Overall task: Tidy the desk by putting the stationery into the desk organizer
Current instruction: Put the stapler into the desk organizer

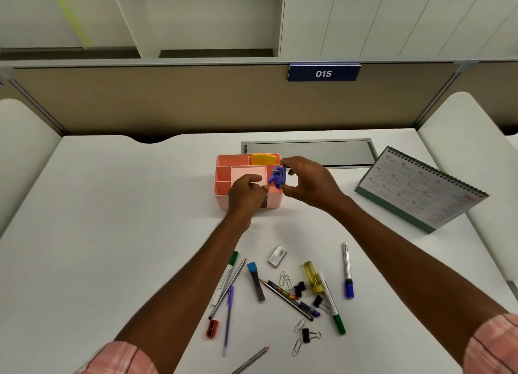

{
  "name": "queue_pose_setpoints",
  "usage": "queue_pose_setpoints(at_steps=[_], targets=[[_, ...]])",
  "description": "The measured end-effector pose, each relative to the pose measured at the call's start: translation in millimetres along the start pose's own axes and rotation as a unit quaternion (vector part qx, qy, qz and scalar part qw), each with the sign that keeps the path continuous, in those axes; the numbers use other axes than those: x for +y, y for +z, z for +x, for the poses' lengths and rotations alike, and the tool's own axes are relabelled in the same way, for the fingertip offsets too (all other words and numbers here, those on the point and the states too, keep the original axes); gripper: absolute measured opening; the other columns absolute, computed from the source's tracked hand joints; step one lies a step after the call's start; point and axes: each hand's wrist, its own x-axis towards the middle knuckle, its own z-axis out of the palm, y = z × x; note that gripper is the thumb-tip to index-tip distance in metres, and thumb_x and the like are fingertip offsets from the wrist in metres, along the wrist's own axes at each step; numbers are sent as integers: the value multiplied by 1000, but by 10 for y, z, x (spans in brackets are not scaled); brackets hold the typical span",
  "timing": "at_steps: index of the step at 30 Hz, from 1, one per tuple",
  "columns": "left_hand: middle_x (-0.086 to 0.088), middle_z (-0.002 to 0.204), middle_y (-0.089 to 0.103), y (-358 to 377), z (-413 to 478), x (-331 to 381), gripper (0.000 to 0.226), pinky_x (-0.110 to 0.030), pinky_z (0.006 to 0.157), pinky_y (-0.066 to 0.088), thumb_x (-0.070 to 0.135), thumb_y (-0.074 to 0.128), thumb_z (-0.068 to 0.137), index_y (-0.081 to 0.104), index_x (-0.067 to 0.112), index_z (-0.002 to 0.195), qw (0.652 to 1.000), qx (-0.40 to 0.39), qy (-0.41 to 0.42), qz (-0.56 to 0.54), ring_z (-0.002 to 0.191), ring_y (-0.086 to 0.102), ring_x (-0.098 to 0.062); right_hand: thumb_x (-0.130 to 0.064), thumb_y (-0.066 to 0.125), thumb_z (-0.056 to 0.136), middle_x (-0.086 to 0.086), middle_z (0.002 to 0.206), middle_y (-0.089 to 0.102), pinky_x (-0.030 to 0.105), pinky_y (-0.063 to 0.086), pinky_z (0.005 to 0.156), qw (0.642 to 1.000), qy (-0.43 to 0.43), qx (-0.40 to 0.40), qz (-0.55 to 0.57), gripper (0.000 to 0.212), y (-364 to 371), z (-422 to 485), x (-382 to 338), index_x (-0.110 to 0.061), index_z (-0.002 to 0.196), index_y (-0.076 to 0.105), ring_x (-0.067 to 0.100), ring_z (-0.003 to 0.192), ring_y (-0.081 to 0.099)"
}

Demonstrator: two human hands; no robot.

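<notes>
A pink desk organizer [224,174] stands mid-desk with yellow sticky notes [265,159] in a back compartment. Over its right side my right hand [308,181] pinches a small purple tool, seemingly a compass [277,176], between thumb and fingers. My left hand [246,194] touches the tool's lower end with its fingertips, above the organizer's front. Loose stationery lies nearer me: a green marker [227,275], pencils [286,299], a blue-capped pen [347,270], a yellow highlighter [312,277], an eraser [277,256], a red sharpener [212,328], binder clips [309,336] and paper clips [286,279].
A desk calendar [420,188] leans at the right. A grey cable hatch [308,150] sits behind the organizer. A beige partition with a "015" sign [323,73] closes the desk's far edge. White chair backs flank both sides.
</notes>
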Motion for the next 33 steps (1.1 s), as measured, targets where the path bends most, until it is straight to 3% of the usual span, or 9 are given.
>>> queue_pose_setpoints(at_steps=[4,7,11,20,26,33], targets=[[-10,123,71,123,5,-101,46,-42,96,60,16,82,89,68,14,133,986,13,113,123,109,66,-27,-37,83,81,4,130,69,33,54,78,999,5,-28,-20,61,32,69,32,-16,135,61,22,104,68],[-11,124,70,210,14,-147,46,-40,94,58,15,82,89,69,13,134,972,26,150,182,110,67,-30,-37,83,82,4,131,68,33,52,82,998,9,-51,-26,60,80,89,49,-18,135,62,24,107,66],[-10,129,67,280,7,-188,44,-39,98,56,18,77,94,66,15,137,965,40,158,205,113,66,-30,-40,81,84,4,136,66,38,55,90,995,27,-83,-38,63,141,118,65,-19,139,60,24,113,64],[-12,131,64,304,-6,-199,41,-40,106,53,24,71,98,66,13,137,960,43,155,229,117,65,-32,-39,80,86,8,129,64,37,51,85,990,39,-128,-51,57,170,225,91,-17,135,62,26,119,54],[-12,133,62,300,-12,-174,38,-39,108,51,26,69,100,66,9,134,955,34,149,256,119,63,-34,-34,81,87,11,126,58,42,53,92,980,52,-189,-36,52,158,327,101,-19,133,63,28,118,52],[-10,135,61,297,-21,-167,36,-37,110,49,27,66,101,65,9,133,946,28,147,286,123,62,-31,-31,71,94,16,137,50,41,48,99,964,58,-249,-75,53,149,379,74,-21,143,55,33,127,47]])
